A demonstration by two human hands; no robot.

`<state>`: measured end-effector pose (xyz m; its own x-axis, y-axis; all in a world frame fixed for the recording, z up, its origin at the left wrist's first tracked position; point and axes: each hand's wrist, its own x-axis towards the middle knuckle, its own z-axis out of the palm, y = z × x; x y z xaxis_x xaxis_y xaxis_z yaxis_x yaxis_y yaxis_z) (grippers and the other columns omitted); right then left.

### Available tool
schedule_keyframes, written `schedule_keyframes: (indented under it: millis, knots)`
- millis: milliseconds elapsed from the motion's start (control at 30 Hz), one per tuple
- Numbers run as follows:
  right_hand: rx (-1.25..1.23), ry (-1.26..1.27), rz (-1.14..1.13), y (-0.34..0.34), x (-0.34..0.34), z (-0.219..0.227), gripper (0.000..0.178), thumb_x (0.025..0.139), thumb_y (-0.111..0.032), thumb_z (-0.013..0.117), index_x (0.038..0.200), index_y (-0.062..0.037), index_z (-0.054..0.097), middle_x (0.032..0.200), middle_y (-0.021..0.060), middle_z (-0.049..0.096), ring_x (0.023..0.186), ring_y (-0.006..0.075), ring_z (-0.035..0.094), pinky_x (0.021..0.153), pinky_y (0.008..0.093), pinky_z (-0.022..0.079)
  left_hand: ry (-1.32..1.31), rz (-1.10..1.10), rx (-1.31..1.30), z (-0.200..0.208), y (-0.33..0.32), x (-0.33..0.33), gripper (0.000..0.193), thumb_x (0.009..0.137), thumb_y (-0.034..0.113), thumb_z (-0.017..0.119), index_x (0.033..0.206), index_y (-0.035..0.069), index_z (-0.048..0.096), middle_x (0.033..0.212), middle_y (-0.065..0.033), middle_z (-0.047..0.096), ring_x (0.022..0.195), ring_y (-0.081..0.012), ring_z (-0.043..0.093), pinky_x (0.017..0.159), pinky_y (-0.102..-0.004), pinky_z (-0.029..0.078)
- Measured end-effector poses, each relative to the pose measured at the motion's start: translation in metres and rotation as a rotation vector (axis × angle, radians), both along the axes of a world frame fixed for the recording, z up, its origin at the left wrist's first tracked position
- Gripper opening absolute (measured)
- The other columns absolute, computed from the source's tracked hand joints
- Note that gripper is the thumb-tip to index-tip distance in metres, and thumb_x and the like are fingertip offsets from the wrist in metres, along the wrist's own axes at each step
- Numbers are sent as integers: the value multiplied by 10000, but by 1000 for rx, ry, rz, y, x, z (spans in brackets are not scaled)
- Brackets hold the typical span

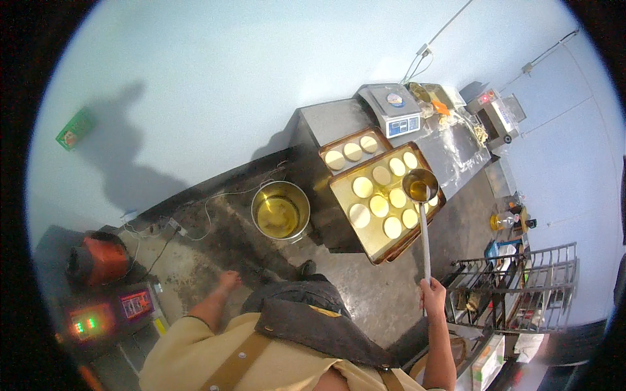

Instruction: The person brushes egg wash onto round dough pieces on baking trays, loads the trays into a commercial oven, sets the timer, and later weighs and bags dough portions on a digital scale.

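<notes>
Nearest, the right hand (432, 295), on the near side of the brown-rimmed, rectangular metal baking tray (375, 246), is gripping a long-handled metal ladle (424, 234), its fingers wrapping the shaft, whose length is presumably keeping the hand clear of any liquid. The left hand (229, 281) is hanging near and left of the tray, apparently holding nothing; whether its fingers are spread or pressed together cannot be told. The ladle's round bowl, seemingly containing amber liquid, is hovering above the tray's right part, where pale yellow, flat, round discs (362, 187) are lying mostly apart, probably to prevent sticking. A round, silver metal pot (280, 188) of yellow liquid is standing left of the tray, likely for easy reach. Beyond the tray, a second brown-rimmed tray (382, 149) is bearing more discs, and a grey-and-white digital scale (401, 124) is resting farther back.
</notes>
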<state>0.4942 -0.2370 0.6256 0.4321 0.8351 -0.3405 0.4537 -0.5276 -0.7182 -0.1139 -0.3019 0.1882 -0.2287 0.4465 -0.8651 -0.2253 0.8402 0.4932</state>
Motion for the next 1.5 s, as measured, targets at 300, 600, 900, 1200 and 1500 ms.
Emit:
schedule_keyframes:
  millis: [300, 600, 900, 1200, 1500]
  knots:
    - [1, 258, 90, 50, 56, -12, 241, 1039, -241, 631, 1083, -5, 648, 612, 10, 531, 422, 104, 474, 381, 276, 380, -14, -30, -29, -8, 25, 18, 243, 987, 236, 668, 1180, 89, 653, 1015, -135, 737, 855, -309, 732, 677, -487, 603]
    - [-30, 201, 335, 169, 109, -29, 249, 1029, -199, 618, 1113, 31, 663, 611, -2, 547, 461, 77, 494, 411, 276, 392, 83, 227, -14, 19, 33, 93, 182, 983, 173, 592, 1045, 21, 668, 872, -142, 701, 690, -258, 667, 609, -405, 564]
    - [17, 96, 462, 270, 154, -61, 325, 983, -201, 672, 1192, 49, 676, 674, -14, 564, 503, 56, 458, 439, 282, 383, 184, 178, -75, 39, 0, 139, 194, 993, 202, 607, 993, 22, 676, 801, -133, 689, 667, -252, 668, 585, -420, 558]
    - [-17, -90, 518, 311, 186, -86, 489, 919, -236, 740, 1299, 57, 652, 760, 115, 676, 638, 128, 568, 594, 332, 481, -201, 400, -56, 52, -28, 142, 227, 970, 250, 626, 953, 36, 697, 782, -118, 693, 624, -225, 646, 545, -388, 520]
    - [28, -251, 548, 324, 184, -84, 517, 886, -265, 764, 1282, 53, 663, 814, 192, 721, 710, 231, 689, 676, 378, 536, 74, 247, -179, 51, -29, 159, 196, 962, 235, 611, 1036, 57, 646, 852, -116, 710, 628, -230, 662, 545, -363, 514]
